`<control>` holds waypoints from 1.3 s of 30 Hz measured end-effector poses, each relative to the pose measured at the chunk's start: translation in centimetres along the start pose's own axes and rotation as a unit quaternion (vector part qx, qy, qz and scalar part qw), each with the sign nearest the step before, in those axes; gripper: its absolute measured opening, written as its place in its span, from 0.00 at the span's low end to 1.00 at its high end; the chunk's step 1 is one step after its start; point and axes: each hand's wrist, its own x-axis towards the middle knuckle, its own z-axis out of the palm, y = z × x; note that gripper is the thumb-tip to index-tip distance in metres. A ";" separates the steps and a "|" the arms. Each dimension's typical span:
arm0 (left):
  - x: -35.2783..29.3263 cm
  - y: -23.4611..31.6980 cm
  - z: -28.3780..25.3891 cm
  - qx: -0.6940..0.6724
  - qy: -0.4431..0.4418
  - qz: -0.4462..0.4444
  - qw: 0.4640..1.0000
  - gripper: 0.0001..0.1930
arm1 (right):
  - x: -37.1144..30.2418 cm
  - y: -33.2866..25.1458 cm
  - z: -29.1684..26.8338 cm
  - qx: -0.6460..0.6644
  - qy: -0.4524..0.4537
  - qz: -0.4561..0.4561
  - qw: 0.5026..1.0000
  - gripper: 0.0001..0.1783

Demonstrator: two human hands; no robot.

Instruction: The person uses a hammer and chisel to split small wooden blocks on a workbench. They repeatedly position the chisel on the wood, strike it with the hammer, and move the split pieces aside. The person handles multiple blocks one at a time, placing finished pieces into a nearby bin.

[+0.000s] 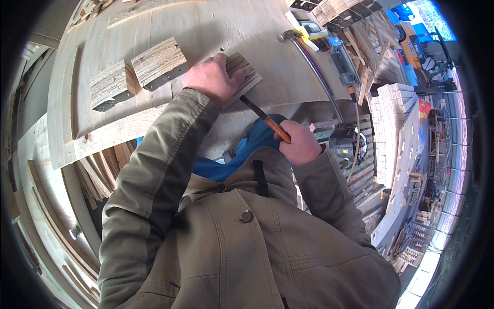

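My left hand (213, 80) presses a small wood block (250, 77) against the pale plywood bench top (206, 31), its fingers wrapped over the block. In my right hand (301, 144) is a dark-bladed tool with an orange-brown handle (277, 130). The tool's narrow blade slants up to the near edge of the held block and seems to touch it; whether it is a file or a knife I cannot tell. Left of my left hand stand two thick wooden blocks, one (159, 62) beside the hand and another (111, 85) farther left.
A hammer (288, 36) lies at the bench's right side by long red and blue rods (315, 72). A grey tool with a hose (349, 77) is beyond them. Stacked timber (393, 123) stands right. Wood strips (100, 172) lean below the bench's left edge.
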 end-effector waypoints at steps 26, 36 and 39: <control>0.2 -0.2 0.2 -0.029 0.003 0.005 1.000 0.32 | 1.2 1.5 2.9 0.052 -0.079 0.095 0.991 0.20; -0.7 -2.6 -2.0 -0.067 -0.054 0.134 0.987 0.60 | 1.1 1.1 2.9 0.007 -0.078 0.089 0.993 0.20; -2.5 -2.6 -1.8 -0.008 -0.062 0.167 0.984 0.65 | 1.0 1.0 3.3 0.005 -0.074 0.100 0.992 0.20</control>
